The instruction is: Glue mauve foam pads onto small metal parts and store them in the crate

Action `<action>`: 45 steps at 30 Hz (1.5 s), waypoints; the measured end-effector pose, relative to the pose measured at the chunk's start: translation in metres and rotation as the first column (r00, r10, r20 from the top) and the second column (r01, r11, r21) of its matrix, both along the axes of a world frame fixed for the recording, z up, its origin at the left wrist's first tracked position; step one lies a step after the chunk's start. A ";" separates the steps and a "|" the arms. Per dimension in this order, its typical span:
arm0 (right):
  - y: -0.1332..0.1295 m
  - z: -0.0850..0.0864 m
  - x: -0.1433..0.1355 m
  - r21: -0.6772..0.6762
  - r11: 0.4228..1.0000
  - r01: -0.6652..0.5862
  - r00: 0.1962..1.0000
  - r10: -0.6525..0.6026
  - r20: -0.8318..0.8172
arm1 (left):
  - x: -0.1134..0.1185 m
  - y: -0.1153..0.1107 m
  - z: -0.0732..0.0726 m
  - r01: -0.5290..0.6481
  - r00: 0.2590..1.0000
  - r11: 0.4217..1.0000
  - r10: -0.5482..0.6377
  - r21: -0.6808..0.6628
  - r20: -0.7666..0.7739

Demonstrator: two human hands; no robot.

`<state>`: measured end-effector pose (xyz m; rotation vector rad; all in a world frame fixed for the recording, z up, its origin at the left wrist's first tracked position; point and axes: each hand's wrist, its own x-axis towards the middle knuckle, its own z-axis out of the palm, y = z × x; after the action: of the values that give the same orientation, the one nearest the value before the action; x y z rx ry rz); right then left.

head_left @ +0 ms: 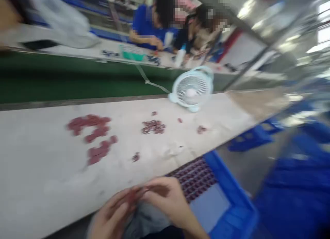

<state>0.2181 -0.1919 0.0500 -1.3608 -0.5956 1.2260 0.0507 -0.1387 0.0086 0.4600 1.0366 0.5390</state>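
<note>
Near the table's front edge, my left hand (113,211) is closed on a small dark red piece (132,196), blurred by motion. The thumb and fingers of my right hand (165,197) pinch at the right end of that piece, where a small dark part shows; its kind I cannot make out. Beyond my hands, on the white table (46,184), lie a group of flat dark red pieces (99,132) at left and a heap of small red and metallic-looking parts (153,126) in the middle. A smaller bit (135,157) lies closer to me.
A blue crate (232,184) with rows of dark red parts (197,179) stands right of my hands, against the table edge. A light blue fan (192,89) stands at the table's back. Across a green panel (77,77), people sit at another bench. More blue crates (291,184) are at right.
</note>
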 end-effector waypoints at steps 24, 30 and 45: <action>-0.003 -0.023 -0.003 -0.066 0.983 -0.169 0.978 0.176 0.111 | 0.010 -0.003 -0.010 -0.026 0.988 0.979 -0.006 0.203 0.155; -0.001 -0.018 0.002 -0.068 0.980 -0.189 0.980 0.193 0.053 | 0.013 -0.002 -0.002 -0.001 0.985 0.966 -0.044 0.260 0.167; -0.005 -0.021 0.000 0.031 0.995 -0.091 0.994 0.089 0.068 | 0.025 -0.009 0.006 -0.035 0.995 0.953 0.007 0.300 0.095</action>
<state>0.2185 -0.1971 0.0292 -1.3627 -0.7291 1.2408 0.0753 -0.1473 0.0144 0.6877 0.8733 0.7363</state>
